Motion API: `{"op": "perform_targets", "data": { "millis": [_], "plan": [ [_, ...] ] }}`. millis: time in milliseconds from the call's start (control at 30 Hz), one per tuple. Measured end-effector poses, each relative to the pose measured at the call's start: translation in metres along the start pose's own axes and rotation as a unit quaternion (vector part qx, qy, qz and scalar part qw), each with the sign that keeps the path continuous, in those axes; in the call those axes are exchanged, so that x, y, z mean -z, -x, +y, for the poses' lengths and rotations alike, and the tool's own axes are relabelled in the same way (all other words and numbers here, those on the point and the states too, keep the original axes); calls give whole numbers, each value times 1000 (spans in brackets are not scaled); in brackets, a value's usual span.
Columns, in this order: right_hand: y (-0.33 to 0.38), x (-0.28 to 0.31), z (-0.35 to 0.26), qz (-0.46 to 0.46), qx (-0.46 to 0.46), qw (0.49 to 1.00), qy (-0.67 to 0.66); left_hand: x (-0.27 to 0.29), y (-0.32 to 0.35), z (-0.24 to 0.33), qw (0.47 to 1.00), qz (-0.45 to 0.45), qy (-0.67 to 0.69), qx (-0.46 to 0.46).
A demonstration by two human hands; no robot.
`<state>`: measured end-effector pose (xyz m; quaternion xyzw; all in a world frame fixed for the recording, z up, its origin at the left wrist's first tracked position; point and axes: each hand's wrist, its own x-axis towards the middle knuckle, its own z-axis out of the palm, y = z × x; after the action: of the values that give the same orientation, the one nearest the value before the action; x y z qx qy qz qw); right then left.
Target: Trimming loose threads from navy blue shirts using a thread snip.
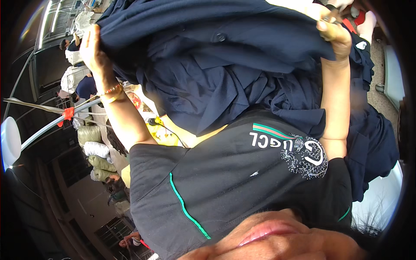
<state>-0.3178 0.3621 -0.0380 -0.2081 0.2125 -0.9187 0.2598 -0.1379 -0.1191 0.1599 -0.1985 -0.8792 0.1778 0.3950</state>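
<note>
A large dark navy garment (182, 34) with a dark button is stretched between my hands, raised in front of my chest. My left hand (93, 50), with bracelets at the wrist, grips its left edge, the fingers pointing up and part of the grip hidden by the cloth. At the right end my right hand (338, 37) is closed on the garment's edge; a small dark thing shows by its fingers, too small to name. More navy cloth (229, 86) lies bunched and folded below the stretched part, against my body, and hangs down past my right arm.
At the left stand a pole with a red tie (68, 114) and a round white lamp head (11, 143). Wrapped bundles (97, 149) and several people are beyond. A yellow item (167, 137) with a dark cable lies near my left elbow. A pale panel (393, 78) is at far right.
</note>
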Motion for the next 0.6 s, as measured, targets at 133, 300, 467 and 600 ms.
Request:
{"op": "perform_targets", "data": {
  "millis": [133,300,467,600],
  "plan": [
    [8,20,-24,18,78,993,-91,8,-79,19,923,90,259,270],
    [14,29,-37,17,122,982,-145,-13,-155,31,922,2,381,74],
    [18,32,-52,19,166,971,-170,-118,-157,105,972,-76,211,70],
    [19,46,-49,-16,177,979,-101,-114,-158,159,969,17,242,-42]
  ]
}}
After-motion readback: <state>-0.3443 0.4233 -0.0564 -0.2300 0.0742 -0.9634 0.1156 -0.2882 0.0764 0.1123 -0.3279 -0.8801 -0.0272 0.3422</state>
